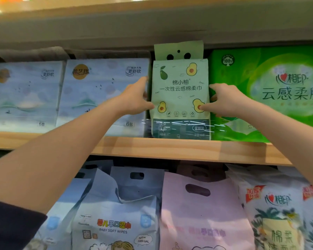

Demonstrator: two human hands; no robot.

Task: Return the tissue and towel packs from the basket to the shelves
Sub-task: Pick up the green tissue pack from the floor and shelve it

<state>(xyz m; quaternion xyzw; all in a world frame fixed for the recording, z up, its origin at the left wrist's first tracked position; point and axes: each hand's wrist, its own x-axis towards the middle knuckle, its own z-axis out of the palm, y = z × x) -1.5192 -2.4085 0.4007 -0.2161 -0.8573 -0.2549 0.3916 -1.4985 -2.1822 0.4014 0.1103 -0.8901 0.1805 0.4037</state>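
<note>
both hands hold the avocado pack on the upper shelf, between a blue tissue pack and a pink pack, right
Not quite. The head view shows the left hand and right hand holding the avocado pack on the upper shelf between a blue tissue pack and a bright green pack, not pink.

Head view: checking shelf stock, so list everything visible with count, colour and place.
avocado pack: one, pale green, upper shelf centre, upright
rear pack: one, pale green, behind it, top showing
blue tissue packs: two, pale blue, upper shelf left
green pack: one, bright green, upper shelf right
shelf board: one, light wood, between the rows
wipes packs: at least two, blue, lower row left
pink pack: one, pink, lower row centre
leaf-print pack: one, white, lower row right
left hand: fingers pinch avocado pack's left edge
right hand: fingers pinch its right edge
</note>
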